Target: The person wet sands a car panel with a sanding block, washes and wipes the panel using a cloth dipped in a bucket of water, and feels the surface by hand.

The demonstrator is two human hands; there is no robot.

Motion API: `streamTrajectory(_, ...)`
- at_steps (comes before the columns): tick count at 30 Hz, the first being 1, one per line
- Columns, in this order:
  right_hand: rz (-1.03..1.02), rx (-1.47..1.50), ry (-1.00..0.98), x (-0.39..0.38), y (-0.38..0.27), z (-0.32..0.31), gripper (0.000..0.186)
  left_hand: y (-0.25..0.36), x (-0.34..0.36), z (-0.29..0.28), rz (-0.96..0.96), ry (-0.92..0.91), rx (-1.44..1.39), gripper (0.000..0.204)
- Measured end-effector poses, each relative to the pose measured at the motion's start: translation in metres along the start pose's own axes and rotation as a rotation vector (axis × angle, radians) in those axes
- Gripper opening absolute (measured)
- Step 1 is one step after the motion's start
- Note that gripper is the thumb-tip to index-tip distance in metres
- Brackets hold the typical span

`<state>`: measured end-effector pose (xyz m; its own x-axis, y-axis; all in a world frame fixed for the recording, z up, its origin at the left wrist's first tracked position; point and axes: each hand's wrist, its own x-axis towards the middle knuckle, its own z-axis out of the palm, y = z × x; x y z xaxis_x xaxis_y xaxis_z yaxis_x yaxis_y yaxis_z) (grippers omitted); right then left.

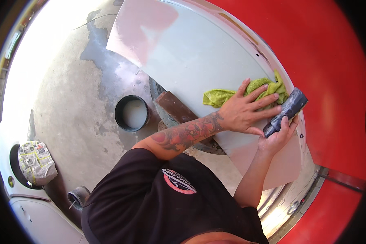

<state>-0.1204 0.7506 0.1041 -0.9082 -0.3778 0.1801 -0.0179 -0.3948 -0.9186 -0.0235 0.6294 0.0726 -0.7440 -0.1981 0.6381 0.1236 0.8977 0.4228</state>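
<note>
My left hand (251, 106) lies palm down with its fingers spread, over a crumpled lime-green cloth (218, 97). The cloth rests on a large pale car body panel (183, 61) with pinkish patches at its far left and near end. My right hand (279, 136) holds a dark sanding block (292, 106) smeared with whitish residue, its fingers and thumb around the lower end. The block is tilted up beside the cloth, close to the panel's right edge. The left fingertips come near the block; whether they touch it I cannot tell.
A black bucket (117, 113) of cloudy liquid stands on the partly wet concrete floor (65, 93). A brown padded support (177, 107) shows under the panel. Red bodywork (333, 81) rises at right. At left are a newspaper-covered round part (37, 162) and a small grey container (79, 196).
</note>
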Motion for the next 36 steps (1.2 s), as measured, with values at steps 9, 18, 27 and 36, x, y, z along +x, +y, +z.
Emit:
streamTrajectory(9,-0.251,-0.238,0.335,-0.003,-0.055,-0.12,0.057,-0.17,-0.047,-0.099,-0.344,0.287,0.478,0.06)
streamTrajectory(18,-0.044,-0.896,0.977,-0.146,-0.049,-0.234,0.042,-0.397,-0.123,-0.25,-0.555,0.429,0.426,0.053)
streamTrajectory(27,0.22,-1.325,1.27,-0.298,-0.04,-0.33,0.04,-0.494,-0.236,-0.287,-0.842,0.489,0.357,0.05)
streamTrajectory(36,0.298,-1.366,1.133,-0.299,-0.048,-0.384,0.042,-0.456,-0.281,-0.252,-0.904,0.675,0.276,0.036)
